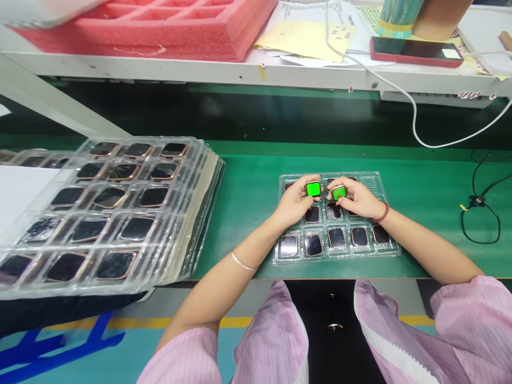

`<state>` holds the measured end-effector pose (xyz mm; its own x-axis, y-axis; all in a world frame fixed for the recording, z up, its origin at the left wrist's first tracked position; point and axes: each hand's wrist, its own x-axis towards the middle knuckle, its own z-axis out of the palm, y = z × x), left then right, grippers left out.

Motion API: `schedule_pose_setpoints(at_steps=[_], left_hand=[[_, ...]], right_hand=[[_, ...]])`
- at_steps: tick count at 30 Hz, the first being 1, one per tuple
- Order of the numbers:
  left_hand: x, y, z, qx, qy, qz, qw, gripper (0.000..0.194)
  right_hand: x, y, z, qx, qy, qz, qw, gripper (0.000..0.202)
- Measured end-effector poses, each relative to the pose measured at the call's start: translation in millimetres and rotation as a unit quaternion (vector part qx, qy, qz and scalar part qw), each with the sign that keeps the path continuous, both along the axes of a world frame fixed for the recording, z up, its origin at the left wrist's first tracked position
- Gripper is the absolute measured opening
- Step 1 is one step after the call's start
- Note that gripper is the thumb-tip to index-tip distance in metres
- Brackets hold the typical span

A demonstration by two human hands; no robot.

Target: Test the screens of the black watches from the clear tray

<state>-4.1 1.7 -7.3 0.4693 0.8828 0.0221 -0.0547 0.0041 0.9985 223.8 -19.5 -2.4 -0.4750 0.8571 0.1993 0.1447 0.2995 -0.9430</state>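
Note:
Above the back part of a clear plastic tray [336, 255], my left hand [295, 201] is closed on a square watch [313, 189] whose screen glows bright green. Beside it, my right hand [358, 198] grips a second watch [338, 193], also lit green, with the thumb at its lower edge and a small reddish patch on the screen. The two watches are close but apart. Several dark-screened watches lie in the compartments of the tray, such as one at the front [313, 245]. My hands hide part of the back rows.
Stacked clear trays [180, 213] of dark watches rise at the left. A white shelf edge [304, 79] crosses the back, bearing pink foam [160, 37], papers and a red-cased phone [416, 52]. A white cable [416, 117] hangs down; a black cable [480, 201] lies right.

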Motion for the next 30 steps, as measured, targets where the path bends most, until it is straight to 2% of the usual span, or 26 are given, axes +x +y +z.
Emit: schedule_pose_setpoints(at_steps=[9,14,19,25,30], left_hand=[[2,-1,1.8,-0.008,-0.004,0.013,1.0,0.057],[2,-1,3.6,-0.026,0.009,0.027,0.999,0.047],[3,-3,8.3,-0.017,0.002,0.032,0.999,0.047],[4,-5,13.2,-0.035,-0.002,0.026,0.999,0.035],[4,-4,10.8,-0.032,-0.012,0.027,0.999,0.044]], right_hand=[[0,1,-3.1,-0.022,0.01,-0.002,1.0,0.039],[0,0,-3.1,-0.038,0.014,-0.007,0.999,0.031],[-1,0,0.1,-0.015,0.007,0.0,1.0,0.037],[-1,0,2.1,-0.04,0.008,-0.003,0.999,0.03],[-1,1,-0.9,-0.013,0.011,0.007,1.0,0.041]])
